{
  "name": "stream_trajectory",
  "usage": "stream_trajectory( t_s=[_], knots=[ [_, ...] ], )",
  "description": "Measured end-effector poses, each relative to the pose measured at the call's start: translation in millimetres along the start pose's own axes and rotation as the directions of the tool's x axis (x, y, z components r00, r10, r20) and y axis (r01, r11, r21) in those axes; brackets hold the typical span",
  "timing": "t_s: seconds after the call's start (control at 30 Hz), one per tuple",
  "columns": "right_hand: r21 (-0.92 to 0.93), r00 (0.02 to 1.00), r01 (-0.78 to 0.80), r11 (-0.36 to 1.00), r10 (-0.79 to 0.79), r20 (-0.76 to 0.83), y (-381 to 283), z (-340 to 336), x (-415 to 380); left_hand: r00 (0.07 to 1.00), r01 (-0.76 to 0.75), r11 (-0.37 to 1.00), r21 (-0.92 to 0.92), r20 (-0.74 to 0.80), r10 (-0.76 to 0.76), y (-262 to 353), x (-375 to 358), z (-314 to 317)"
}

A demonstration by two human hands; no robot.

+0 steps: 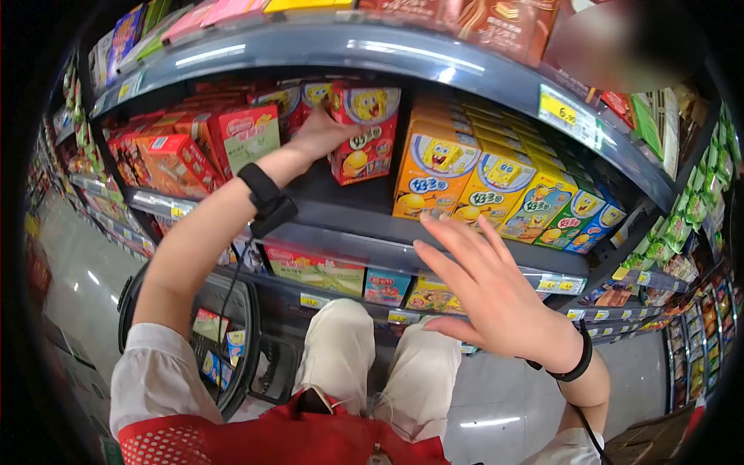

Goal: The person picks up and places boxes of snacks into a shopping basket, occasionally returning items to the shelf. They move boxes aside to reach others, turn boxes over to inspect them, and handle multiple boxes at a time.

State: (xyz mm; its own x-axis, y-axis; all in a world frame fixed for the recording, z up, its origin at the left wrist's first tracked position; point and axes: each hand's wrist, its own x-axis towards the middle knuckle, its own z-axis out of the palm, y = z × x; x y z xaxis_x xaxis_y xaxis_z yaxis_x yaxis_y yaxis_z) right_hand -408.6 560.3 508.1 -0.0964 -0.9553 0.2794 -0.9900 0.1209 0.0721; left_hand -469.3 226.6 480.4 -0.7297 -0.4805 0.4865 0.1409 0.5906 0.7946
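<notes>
**Left hand's on the red snack box, right hand's just hanging out in the air**

So the step in hand looks like handling one box on the shelf [325, 208]. The left hand [319, 136] has closed on the red box [364, 155] by its left side, thumb toward the front and the other fingers curled around that edge, partly hidden. I'd call that a grip, though I can't tell how firm it is. The box leans a little, and I can't tell whether its bottom touches the shelf.

The right hand [496, 298] is empty, fingers open and spread, in front of the yellow box [492, 186] and its neighbors. (Looks like a mid-wave, honestly.) Can't tell if any fingertip touches anything.

IMO the next move calls for keeping that side grip steady and the box straight, since a one-sided hold could let it swing. There's a gap between it and the orange box [435, 174], so bumping seems likelier on the left, where more boxes [316, 93] crowd in behind the fingers.

Relative to the fingers: the red box sits just right of the left hand's knuckles, well apart from the right hand, up and to its left.
</notes>
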Motion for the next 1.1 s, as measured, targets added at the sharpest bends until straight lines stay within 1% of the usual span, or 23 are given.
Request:
stream_trajectory(
  t_s=[0.03, 0.1, 0.13, 0.17, 0.23, 0.3, 0.33, 0.37, 0.4, 0.43, 0.5, 0.57, 0.6, 0.63, 0.67, 0.7, 0.73, 0.77, 0.8, 0.83, 0.93, 1.03, 1.1],
  knots=[
    [0.013, 1.000, -0.002, 1.000, 0.002, -0.017, -2.0, 1.1, 2.7, 0.992, -0.001, 0.992, -0.126, 0.126, 0.017, -1.5, -4.1, -12.6],
    [0.061, 0.999, 0.012, 0.998, -0.010, -0.031, -6.1, 7.4, 10.5, 0.976, 0.049, 0.952, -0.301, 0.216, 0.018, 16.6, -38.0, -42.3],
    [0.082, 0.998, 0.015, 0.997, -0.010, -0.066, -8.5, 14.3, 16.1, 0.961, 0.124, 0.937, -0.327, 0.273, -0.032, 25.5, -58.7, -59.4],
    [0.123, 0.985, 0.035, 0.992, -0.013, -0.172, -11.8, 24.9, 25.1, 0.941, 0.205, 0.914, -0.351, 0.327, -0.085, 29.9, -80.3, -75.3],
    [0.212, 0.925, 0.081, 0.974, 0.006, -0.380, -21.2, 52.8, 47.1, 0.953, 0.204, 0.889, -0.411, 0.291, -0.084, 20.5, -121.3, -104.9],
    [0.417, 0.923, 0.118, 0.901, 0.056, -0.382, -40.3, 81.9, 73.6, 0.957, 0.276, 0.810, -0.517, 0.225, -0.182, 16.4, -170.6, -132.6],
    [0.509, 0.921, 0.129, 0.851, 0.088, -0.380, -53.7, 97.1, 88.1, 0.936, 0.353, 0.758, -0.548, 0.200, -0.291, 9.7, -194.7, -149.5],
    [0.581, 0.931, 0.176, 0.794, 0.058, -0.361, -69.9, 116.3, 102.2, 0.903, 0.418, 0.698, -0.581, 0.182, -0.389, 4.1, -219.1, -164.9],
    [0.625, 0.941, 0.241, 0.742, -0.021, -0.337, -88.6, 131.4, 117.0, 0.878, 0.428, 0.596, -0.679, 0.156, -0.452, -2.7, -242.8, -176.5],
    [0.665, 0.943, 0.297, 0.685, -0.100, -0.319, -107.7, 146.7, 130.9, 0.850, 0.438, 0.521, -0.733, 0.148, -0.506, -12.9, -264.1, -187.3],
    [0.722, 0.955, 0.290, 0.629, -0.235, -0.180, -144.0, 191.9, 154.5, 0.787, 0.418, 0.352, -0.838, 0.141, -0.600, -48.5, -303.6, -210.0],
    [0.788, 0.949, 0.222, 0.574, -0.314, -0.039, -176.6, 233.5, 168.2, 0.681, 0.425, 0.188, -0.886, 0.176, -0.711, -92.7, -336.1, -235.3],
    [0.764, 0.937, 0.183, 0.619, -0.346, 0.056, -188.9, 250.2, 170.8, 0.646, 0.429, 0.139, -0.892, 0.195, -0.738, -112.9, -350.4, -250.4],
    [0.732, 0.917, 0.148, 0.665, -0.370, 0.150, -197.7, 260.8, 173.0, 0.615, 0.391, 0.144, -0.909, 0.142, -0.776, -131.6, -362.0, -260.8],
    [0.677, 0.902, 0.160, 0.718, -0.385, 0.195, -202.8, 263.6, 174.0, 0.563, 0.394, 0.166, -0.904, 0.095, -0.821, -149.8, -371.5, -274.3],
    [0.655, 0.904, 0.191, 0.731, -0.391, 0.172, -204.6, 267.3, 174.6, 0.511, 0.396, 0.190, -0.898, 0.044, -0.858, -167.8, -378.6, -289.0],
    [0.632, 0.904, 0.221, 0.743, -0.399, 0.152, -202.8, 271.0, 172.3, 0.485, 0.406, 0.207, -0.890, 0.017, -0.874, -184.4, -383.5, -301.8],
    [0.607, 0.904, 0.249, 0.755, -0.406, 0.134, -199.6, 272.2, 169.1, 0.470, 0.363, 0.206, -0.909, -0.013, -0.883, -204.3, -383.5, -311.6],
    [0.616, 0.914, 0.204, 0.761, -0.374, 0.159, -194.4, 267.6, 166.1, 0.417, 0.369, 0.240, -0.898, -0.071, -0.906, -218.1, -381.5, -318.0],
    [0.558, 0.913, 0.222, 0.799, -0.371, 0.169, -186.6, 266.6, 162.1, 0.365, 0.374, 0.273, -0.886, -0.130, -0.922, -231.6, -378.8, -322.2],
    [0.370, 0.911, 0.253, 0.894, -0.348, 0.219, -156.0, 279.3, 143.0, 0.294, 0.424, 0.201, -0.883, -0.076, -0.953, -279.5, -363.2, -318.6],
    [0.222, 0.896, 0.253, 0.941, -0.315, 0.314, -134.1, 298.8, 122.2, 0.181, 0.374, 0.100, -0.922, -0.034, -0.983, -370.8, -379.0, -300.1],
    [0.253, 0.893, 0.232, 0.939, -0.309, 0.327, -126.5, 306.8, 114.9, -0.017, 0.428, 0.044, -0.903, -0.057, -0.998, -404.6, -392.6, -277.1]
  ],
)
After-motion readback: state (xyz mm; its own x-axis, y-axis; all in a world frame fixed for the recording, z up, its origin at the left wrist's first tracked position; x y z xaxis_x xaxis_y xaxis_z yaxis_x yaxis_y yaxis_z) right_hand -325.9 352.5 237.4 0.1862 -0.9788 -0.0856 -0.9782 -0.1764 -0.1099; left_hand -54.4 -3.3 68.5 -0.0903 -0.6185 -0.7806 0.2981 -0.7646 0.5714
